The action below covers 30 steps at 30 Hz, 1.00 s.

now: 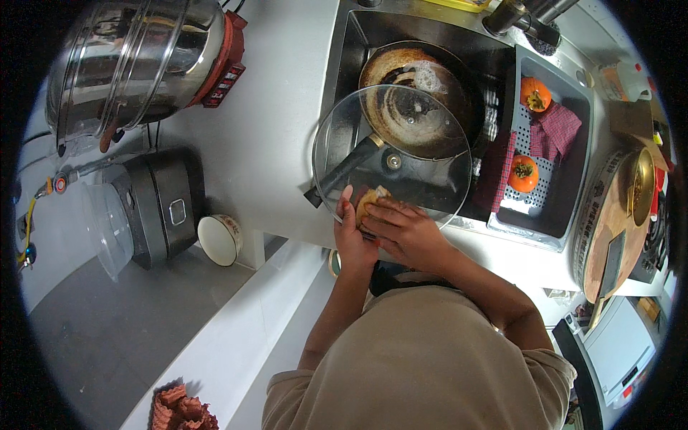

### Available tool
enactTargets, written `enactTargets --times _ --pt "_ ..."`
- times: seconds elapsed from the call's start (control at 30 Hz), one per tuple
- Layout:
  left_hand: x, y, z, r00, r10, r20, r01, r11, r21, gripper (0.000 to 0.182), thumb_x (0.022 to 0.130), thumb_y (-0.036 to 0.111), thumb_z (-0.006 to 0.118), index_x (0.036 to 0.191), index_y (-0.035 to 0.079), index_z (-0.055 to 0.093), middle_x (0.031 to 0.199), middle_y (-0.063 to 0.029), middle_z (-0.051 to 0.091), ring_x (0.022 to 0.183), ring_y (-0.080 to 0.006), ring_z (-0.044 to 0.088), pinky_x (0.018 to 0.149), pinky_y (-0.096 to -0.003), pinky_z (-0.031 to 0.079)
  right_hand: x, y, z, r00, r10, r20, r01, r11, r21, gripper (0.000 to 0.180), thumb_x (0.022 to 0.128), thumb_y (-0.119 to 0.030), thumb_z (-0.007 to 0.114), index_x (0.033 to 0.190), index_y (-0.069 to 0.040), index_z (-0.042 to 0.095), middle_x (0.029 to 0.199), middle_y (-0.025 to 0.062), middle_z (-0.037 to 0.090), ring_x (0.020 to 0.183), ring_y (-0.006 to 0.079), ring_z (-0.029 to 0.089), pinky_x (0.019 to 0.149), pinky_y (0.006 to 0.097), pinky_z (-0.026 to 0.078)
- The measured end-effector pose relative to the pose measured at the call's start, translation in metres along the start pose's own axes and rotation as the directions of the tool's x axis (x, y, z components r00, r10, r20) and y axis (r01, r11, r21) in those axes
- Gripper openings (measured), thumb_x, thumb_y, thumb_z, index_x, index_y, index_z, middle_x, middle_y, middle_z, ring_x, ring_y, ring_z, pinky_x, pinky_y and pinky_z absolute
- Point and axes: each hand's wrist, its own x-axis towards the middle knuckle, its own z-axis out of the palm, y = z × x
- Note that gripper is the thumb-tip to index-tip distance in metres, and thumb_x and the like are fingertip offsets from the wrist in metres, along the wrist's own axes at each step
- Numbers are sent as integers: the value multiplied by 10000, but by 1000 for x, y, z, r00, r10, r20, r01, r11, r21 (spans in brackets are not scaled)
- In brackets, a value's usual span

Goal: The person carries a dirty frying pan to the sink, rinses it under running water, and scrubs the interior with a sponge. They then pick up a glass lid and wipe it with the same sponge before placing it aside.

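A clear glass lid [435, 185] is held over the near part of the sink [344, 59]. My left hand [356, 239] grips the lid's near-left rim. In my right hand [411, 231], a yellowish sponge [367, 204] is pressed against the lid near that rim; the fingers cover much of it. Below lies a frying pan [389, 60] with a brown-stained inside and some white suds. Its black handle [344, 171] slants toward the sink's near-left edge, partly seen through the glass.
A grey drain basket [580, 172] at the sink's right holds two persimmons [535, 92] and a red checked cloth [559, 126]. A cleaver [614, 263] rests on a round chopping block [596, 236] farther right. A faucet [505, 17] stands behind; a bowl [217, 241] sits left.
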Motion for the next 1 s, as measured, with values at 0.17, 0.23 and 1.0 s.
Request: enactTargets --times 0.17,0.23,1.0 --pt "-4 4 8 994 -48 -102 49 999 2 408 973 270 410 1336 97 339 1357 -175 415 1209 -266 461 949 -396 435 -2 17 7 973 202 -108 -223 945 -240 409 838 -200 577 1244 -164 543 1325 59 477 1239 267 436 1025 420 340" --pt "-5 5 8 996 -46 -83 46 999 -1 401 973 275 410 1333 109 344 1363 -172 408 1234 -267 440 959 -396 432 -5 23 -2 952 260 -159 -297 907 -297 411 843 -191 568 1251 -160 537 1333 65 473 1236 275 438 1027 421 337" --pt "-4 3 6 995 -28 -91 28 1000 0 420 972 284 415 1333 83 340 1338 -162 433 1195 -254 466 948 -398 428 13 17 10 976 205 -76 -219 929 -297 505 886 -308 516 1363 -185 406 1431 58 348 1330 229 304 1103 409 190"
